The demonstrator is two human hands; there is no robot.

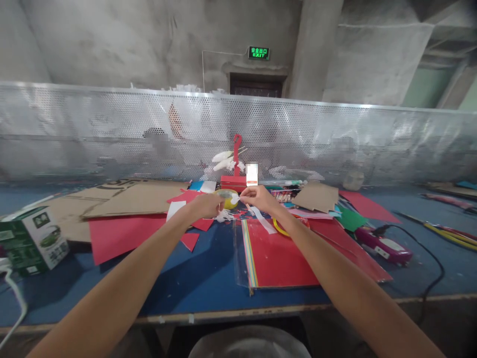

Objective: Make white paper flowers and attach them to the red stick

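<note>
Both arms reach forward over the blue table. My right hand (259,197) has thumb and fingertips pinched together on the edge of a small white paper piece (234,199). Beside it, my left hand (209,205) is closed with its fingers curled, and whatever lies inside them is hidden. White shredded strips (224,216) show just below the left fingers. A yellow tape roll (228,193) stands behind the white piece, between the two hands. Under my right wrist lies a white paper strip (264,220), near yellow-handled scissors (280,227).
Red card sheets in a clear sleeve (283,258) lie at front right, a purple device (385,246) with a black cable beyond. Cardboard (137,199) and a green-and-white box (35,238) are left. A red dustpan (233,181) and phone (252,175) stand against the perforated metal screen (316,139).
</note>
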